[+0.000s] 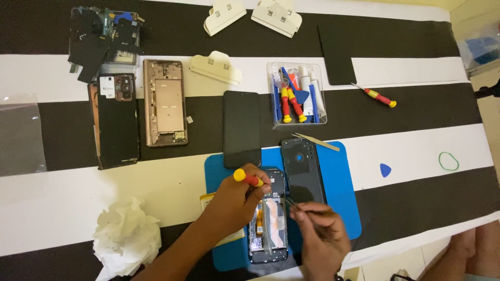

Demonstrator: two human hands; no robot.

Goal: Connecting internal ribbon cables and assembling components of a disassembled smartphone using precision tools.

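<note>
1. Clear plastic is what the small tool tray [297,93] is made of. It stands beyond your blue work mat [344,182] and holds red-and-yellow screwdrivers, blue pry tools and a white tube, all packed close together.
2. Your left hand [234,200] is clamped on a red screwdriver with a yellow cap [248,178], its shaft pointing down toward the upper part of the opened phone [268,218].
3. Your right hand [323,234] has its fingers pinched together on what looks like a pair of thin tweezers [291,204]; the tips are blurred, so you cannot tell whether they touch the board.
4. That opened phone lies upright on the mat, directly between and under both hands, with its dark back cover [303,171] touching it on the right.
5. A black screen panel [241,129] overlaps the mat's far left corner, and a second pair of tweezers [315,141] rests on its far edge.
6. Crumpled white tissue [127,234] sits well to your left, near the table's near edge.
7. Right of the mat you have open striped cloth, with only a blue pick [385,169] and a green ring [448,161] on it.
</note>
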